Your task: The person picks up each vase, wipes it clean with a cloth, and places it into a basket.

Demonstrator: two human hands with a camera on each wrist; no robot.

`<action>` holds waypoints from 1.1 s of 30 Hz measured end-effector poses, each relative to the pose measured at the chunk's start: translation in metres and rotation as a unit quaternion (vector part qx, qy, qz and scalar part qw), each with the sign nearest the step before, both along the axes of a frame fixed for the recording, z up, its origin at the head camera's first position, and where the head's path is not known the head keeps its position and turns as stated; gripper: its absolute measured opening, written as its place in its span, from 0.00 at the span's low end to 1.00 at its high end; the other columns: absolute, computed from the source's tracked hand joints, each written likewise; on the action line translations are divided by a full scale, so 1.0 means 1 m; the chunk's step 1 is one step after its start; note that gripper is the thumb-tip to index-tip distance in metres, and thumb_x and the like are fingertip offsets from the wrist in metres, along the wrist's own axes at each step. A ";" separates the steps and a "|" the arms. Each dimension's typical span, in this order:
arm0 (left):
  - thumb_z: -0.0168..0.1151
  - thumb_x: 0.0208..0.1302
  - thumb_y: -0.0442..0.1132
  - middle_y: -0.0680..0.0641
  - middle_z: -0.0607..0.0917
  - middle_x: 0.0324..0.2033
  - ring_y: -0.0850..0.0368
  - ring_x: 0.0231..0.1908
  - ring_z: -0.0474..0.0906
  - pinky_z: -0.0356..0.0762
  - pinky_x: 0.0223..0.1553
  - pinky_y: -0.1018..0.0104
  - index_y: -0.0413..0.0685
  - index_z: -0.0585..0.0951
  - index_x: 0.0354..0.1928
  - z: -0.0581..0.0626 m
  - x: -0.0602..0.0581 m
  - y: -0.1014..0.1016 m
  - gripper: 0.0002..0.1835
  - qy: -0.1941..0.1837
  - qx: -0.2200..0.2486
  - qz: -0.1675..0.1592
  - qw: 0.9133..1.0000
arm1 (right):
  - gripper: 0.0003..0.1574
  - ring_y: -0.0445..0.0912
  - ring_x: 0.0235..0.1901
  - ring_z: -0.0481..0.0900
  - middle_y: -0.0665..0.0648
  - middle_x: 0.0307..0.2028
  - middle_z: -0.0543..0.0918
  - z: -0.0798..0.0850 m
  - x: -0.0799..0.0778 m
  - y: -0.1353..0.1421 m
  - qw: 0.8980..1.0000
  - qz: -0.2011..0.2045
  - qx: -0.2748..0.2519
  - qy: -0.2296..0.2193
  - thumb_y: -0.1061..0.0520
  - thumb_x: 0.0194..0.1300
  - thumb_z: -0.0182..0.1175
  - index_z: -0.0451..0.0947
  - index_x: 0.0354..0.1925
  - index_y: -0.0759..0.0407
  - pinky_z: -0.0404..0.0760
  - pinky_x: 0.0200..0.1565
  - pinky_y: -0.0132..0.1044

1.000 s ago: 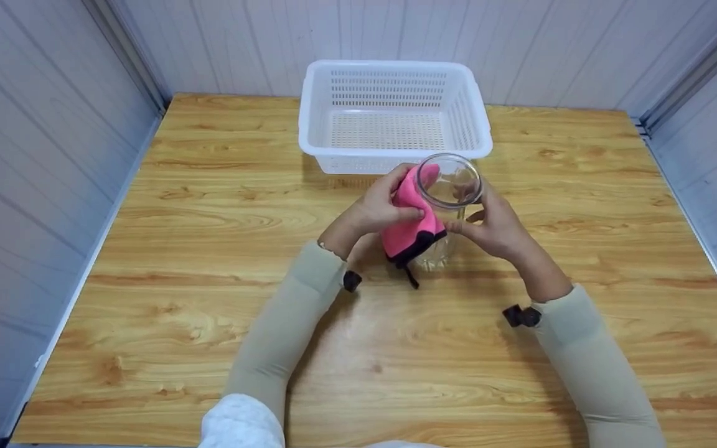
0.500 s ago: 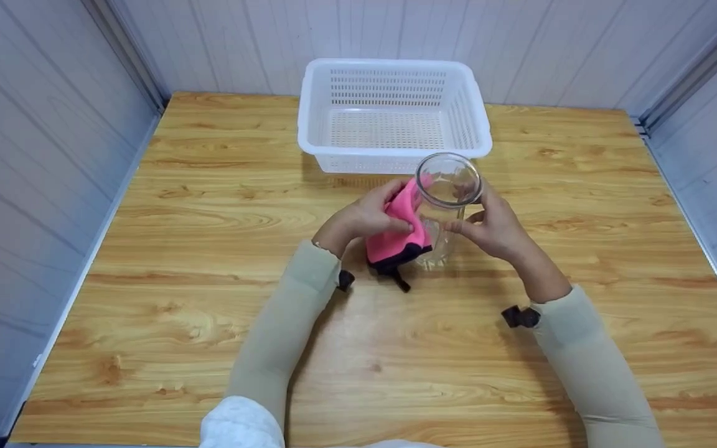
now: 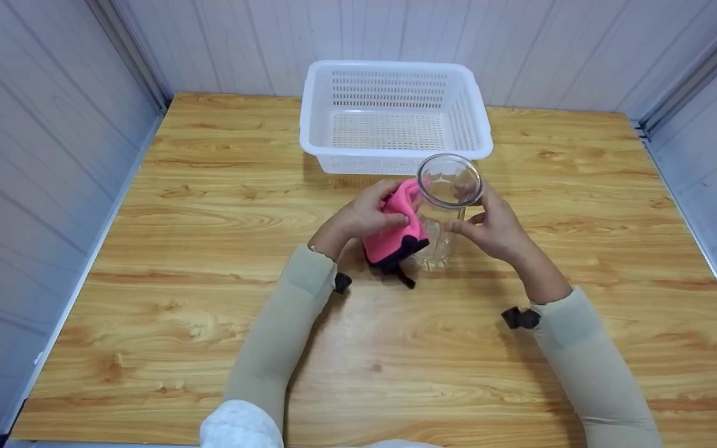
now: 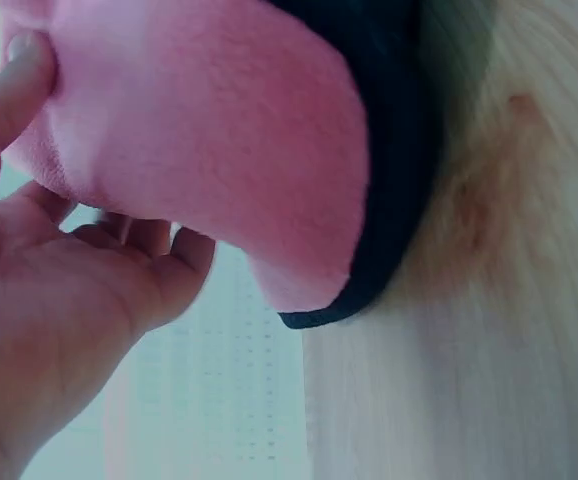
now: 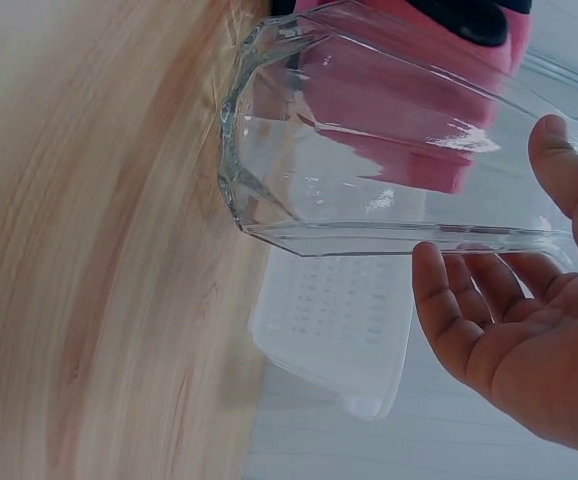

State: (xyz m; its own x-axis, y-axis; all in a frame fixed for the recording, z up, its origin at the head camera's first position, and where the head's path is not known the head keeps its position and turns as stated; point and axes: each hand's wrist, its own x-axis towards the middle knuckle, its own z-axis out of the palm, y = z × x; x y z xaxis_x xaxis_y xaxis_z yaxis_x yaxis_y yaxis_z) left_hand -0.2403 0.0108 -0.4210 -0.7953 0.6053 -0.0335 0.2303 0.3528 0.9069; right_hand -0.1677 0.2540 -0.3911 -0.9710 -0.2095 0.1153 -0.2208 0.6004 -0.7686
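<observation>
Behind the glass jar, the plastic basket stands on the surface; just to the jar's left is the cloth.

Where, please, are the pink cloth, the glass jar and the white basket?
Pink cloth (image 4: 224, 130), left wrist view, pink fabric.
Glass jar (image 5: 339, 195), right wrist view, side wall.
White basket (image 3: 389, 153), head view, front rim.

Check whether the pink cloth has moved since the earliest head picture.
Yes: against the white basket, the pink cloth has shifted left and down in the head view.
</observation>
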 end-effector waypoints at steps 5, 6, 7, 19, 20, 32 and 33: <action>0.60 0.65 0.35 0.44 0.76 0.54 0.53 0.52 0.73 0.73 0.55 0.63 0.46 0.65 0.62 -0.002 0.001 0.005 0.25 0.008 0.074 0.023 0.997 | 0.47 0.53 0.57 0.72 0.62 0.59 0.74 -0.001 0.001 0.001 1.000 -0.002 -0.007 -0.006 0.50 0.55 0.71 0.60 0.66 0.59 0.79 0.46 0.49; 0.59 0.66 0.34 0.43 0.77 0.54 0.53 0.52 0.73 0.73 0.55 0.64 0.44 0.65 0.60 -0.002 0.001 0.006 0.23 0.013 0.084 0.025 0.996 | 0.47 0.53 0.57 0.72 0.62 0.59 0.74 -0.001 0.001 0.001 1.000 -0.003 -0.007 -0.007 0.51 0.55 0.71 0.60 0.66 0.59 0.79 0.46 0.48; 0.59 0.66 0.34 0.43 0.77 0.53 0.53 0.52 0.74 0.73 0.55 0.64 0.43 0.66 0.59 -0.003 0.002 0.007 0.22 0.020 0.087 0.029 0.996 | 0.46 0.53 0.57 0.72 0.62 0.59 0.74 -0.001 0.000 0.001 1.000 -0.004 -0.005 -0.008 0.51 0.55 0.71 0.60 0.66 0.59 0.79 0.46 0.47; 0.61 0.64 0.32 0.43 0.80 0.45 0.59 0.43 0.73 0.73 0.46 0.72 0.40 0.72 0.54 0.007 0.006 0.019 0.17 0.008 0.201 0.106 0.974 | 0.43 0.55 0.59 0.73 0.66 0.59 0.75 -0.001 -0.001 0.001 1.000 0.001 -0.014 0.009 0.58 0.54 0.71 0.63 0.63 0.64 0.79 0.41 0.32; 0.62 0.63 0.31 0.43 0.79 0.45 0.60 0.43 0.74 0.73 0.46 0.72 0.40 0.71 0.54 0.008 0.006 0.020 0.18 0.003 0.217 0.113 0.970 | 0.42 0.55 0.59 0.74 0.66 0.59 0.75 -0.001 -0.001 0.001 1.000 0.001 -0.015 0.009 0.58 0.54 0.71 0.63 0.63 0.64 0.79 0.41 0.32; 0.64 0.58 0.27 0.43 0.74 0.59 0.56 0.56 0.72 0.71 0.61 0.65 0.44 0.65 0.67 0.005 0.005 0.007 0.35 -0.033 0.201 -0.022 0.979 | 0.42 0.56 0.59 0.74 0.65 0.59 0.75 -0.001 -0.002 0.000 1.000 0.002 -0.019 0.004 0.56 0.54 0.72 0.64 0.63 0.63 0.80 0.44 0.37; 0.65 0.57 0.27 0.45 0.74 0.60 0.57 0.56 0.72 0.71 0.61 0.65 0.46 0.64 0.68 0.005 0.005 0.006 0.37 -0.033 0.189 -0.033 0.981 | 0.43 0.56 0.58 0.74 0.65 0.59 0.75 -0.001 -0.002 0.000 1.000 0.002 -0.016 0.005 0.56 0.54 0.72 0.63 0.63 0.62 0.80 0.44 0.37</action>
